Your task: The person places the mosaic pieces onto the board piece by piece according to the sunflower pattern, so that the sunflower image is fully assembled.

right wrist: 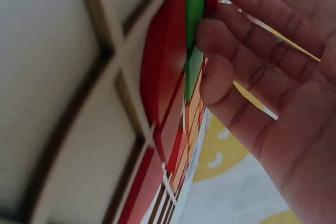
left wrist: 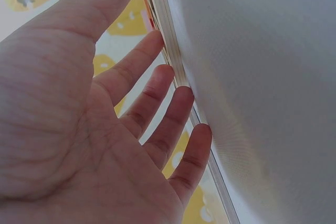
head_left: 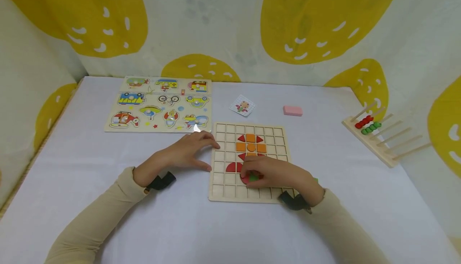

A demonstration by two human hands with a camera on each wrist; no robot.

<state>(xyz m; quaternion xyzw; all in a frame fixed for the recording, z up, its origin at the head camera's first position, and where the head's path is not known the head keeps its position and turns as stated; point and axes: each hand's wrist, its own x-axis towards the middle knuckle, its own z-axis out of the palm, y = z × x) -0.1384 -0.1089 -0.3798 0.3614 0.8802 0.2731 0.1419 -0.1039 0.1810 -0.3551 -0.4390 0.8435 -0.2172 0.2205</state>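
Note:
A square wooden grid board (head_left: 220, 192) lies on the table, bearing red, orange and green shape pieces. My left hand (head_left: 189, 150) rests at the board's left edge, thumb and fingers spread; the left wrist view shows its fingertips along the board's side. Over the lower middle of the board is my right hand (head_left: 270, 172), fingers bent loosely and fingertips touching the pieces. Under it lie a green piece (right wrist: 194, 3) and a rounded red piece (right wrist: 164, 51), both low in the grid. An orange circle (head_left: 251, 147) sits among orange squares (head_left: 261, 148) farther up.
Behind the board lie a small pattern card (head_left: 243, 105) and a pink block (head_left: 293, 110). A vehicle peg puzzle (head_left: 158, 103) is at the back left. At the far right stands a wooden peg rack (head_left: 387, 152) with red and green beads. Beside my right wrist a green bit (head_left: 315, 180) shows.

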